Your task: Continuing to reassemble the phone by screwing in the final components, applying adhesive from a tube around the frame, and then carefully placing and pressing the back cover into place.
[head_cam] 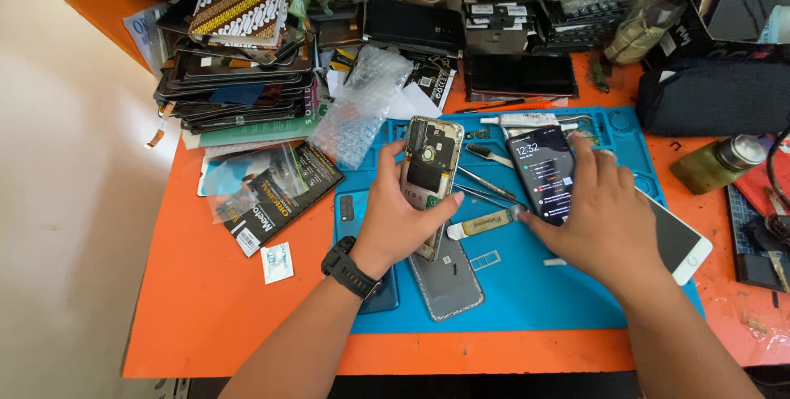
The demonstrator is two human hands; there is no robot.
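Two phones are in my hands over the blue work mat [527,300]: my left hand [395,222] has its fingers closed round the edges of the opened phone [429,170], held tilted above a grey back cover [448,284], its bare board and parts facing up. My right hand [605,222] lies flat with fingers spread on the lit phone [543,170], pressing rather than gripping it. I judge the opened phone light, stiff and fragile, best held by its frame edges, clear of the exposed parts; the lit glass looks slippery.
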